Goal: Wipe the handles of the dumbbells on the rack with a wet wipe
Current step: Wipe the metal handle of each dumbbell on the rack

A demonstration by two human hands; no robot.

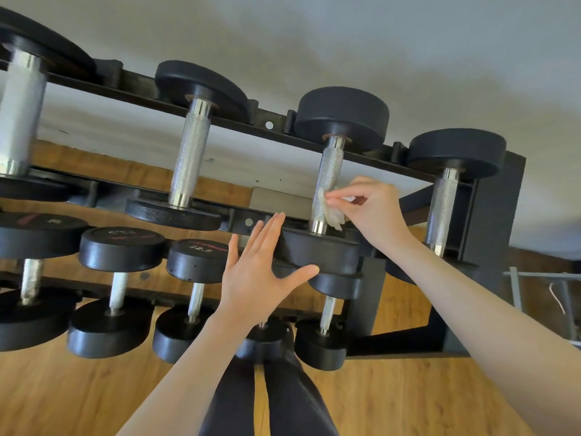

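A black two-tier rack (239, 122) holds black dumbbells with knurled steel handles. My right hand (374, 206) pinches a crumpled white wet wipe (330, 209) against the lower right side of one top-row handle (327, 174), third from the left. My left hand (261, 272) is flat with fingers spread, its palm against the near black head (323, 251) of that same dumbbell, thumb along its lower rim. Other top-row handles stand to the left (190, 152) and right (443, 202).
The lower row carries smaller dumbbells, one marked 12.5 (198, 259). A white wall rises behind the rack. Wooden floor (94, 394) lies below, with my dark-trousered legs (267, 398) in front. A grey metal frame (540, 294) stands at the right.
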